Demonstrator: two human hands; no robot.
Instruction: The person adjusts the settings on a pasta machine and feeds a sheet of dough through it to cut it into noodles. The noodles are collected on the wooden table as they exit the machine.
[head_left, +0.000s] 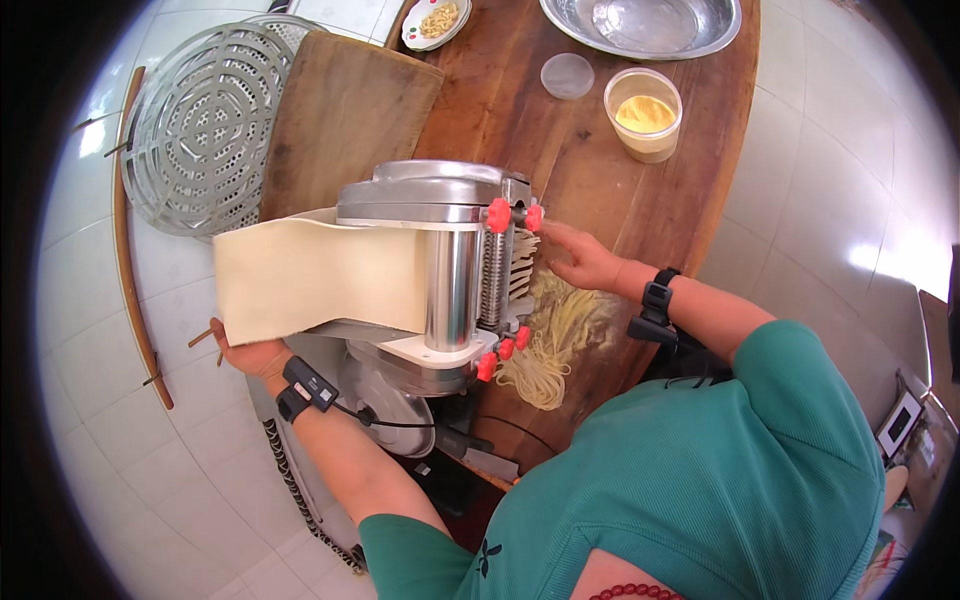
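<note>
A metal noodle machine (450, 285) with red knobs stands in the middle. A long pale dough sheet (322, 277) lies over its left side and reaches the rollers. My left hand (251, 356) is at the sheet's lower left corner, partly beneath it; its fingers are mostly hidden. Cut dough strips (523, 262) hang at the machine's right side. Beside them my right hand (581, 255) has its fingers apart, with nothing visible in it. Below, thin noodles (540, 367) lie in a loose pile on the wooden table, with yellowish flour (592, 315) around them.
A wooden board (349, 120) and round perforated metal racks (214, 127) are at the upper left. Farther back are a small dish (436, 22) of pale pieces, a round lid (568, 76), a tub of yellow powder (643, 116) and a metal basin (641, 26). A broad blade (491, 463) lies near my torso.
</note>
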